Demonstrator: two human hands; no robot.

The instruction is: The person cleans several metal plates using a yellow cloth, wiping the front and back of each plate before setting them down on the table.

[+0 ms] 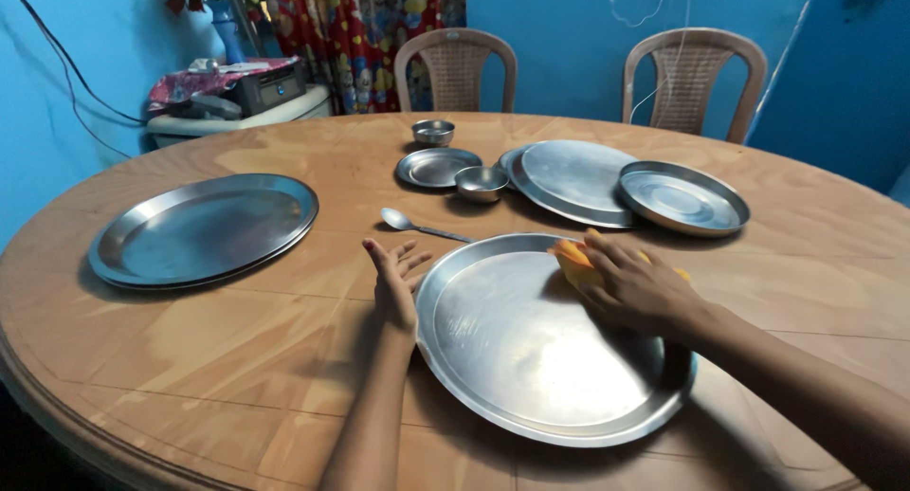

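Right hand [637,287]: fingers curled down over a yellow cloth [574,262], pressing it onto the upper right part of the big steel plate [531,358]. Most of the cloth is hidden under the hand; only its edge sticks out at the fingertips.

Left hand [395,281]: fingers spread and open, holding nothing, edge of the palm against the plate's left rim. Whether it actually grips the rim can't be told.

The plate sits on the round wooden table [237,358], near the person's edge.

Around it:
- steel spoon [417,227] just beyond the left fingertips, apart from the plate
- small bowl [481,183] and saucer plate [437,166] behind the spoon, second small bowl [433,132] further back
- overturned plate [573,180] behind the right hand, with a rimmed plate [683,198] touching or overlapping its right edge
- another large plate [206,227] well apart on the left

Two woven chairs [456,68] stand at the far side. Nothing lies between the hands and the plate.
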